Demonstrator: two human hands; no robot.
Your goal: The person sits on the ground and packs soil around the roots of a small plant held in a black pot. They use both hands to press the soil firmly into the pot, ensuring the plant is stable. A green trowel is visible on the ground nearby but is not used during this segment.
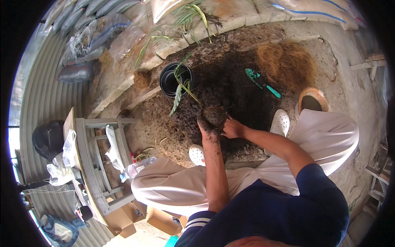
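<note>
My left hand (208, 125), dark with soil, holds the root ball (215, 116) of a leafy plant from below and the left. The plant's long green leaves (182, 88) stretch up and left, over a black plastic pot (169, 81) that stands on the ground. My right hand (233, 127) is at the right side of the root ball, its fingers bent against the edge; their exact grip is hard to see. Dark loose soil (240, 92) spreads under and beyond both hands. A hand trowel with a turquoise handle (273, 91) lies on this soil to the right.
Brown fibre (287, 64) is heaped beyond the trowel. A clay pot (319, 97) stands by my right knee. Cut plants (193, 15) lie past the stone edging (172, 48). A wooden stool (81, 136), a plastic bottle (135, 170) and cardboard boxes (163, 220) are at the left.
</note>
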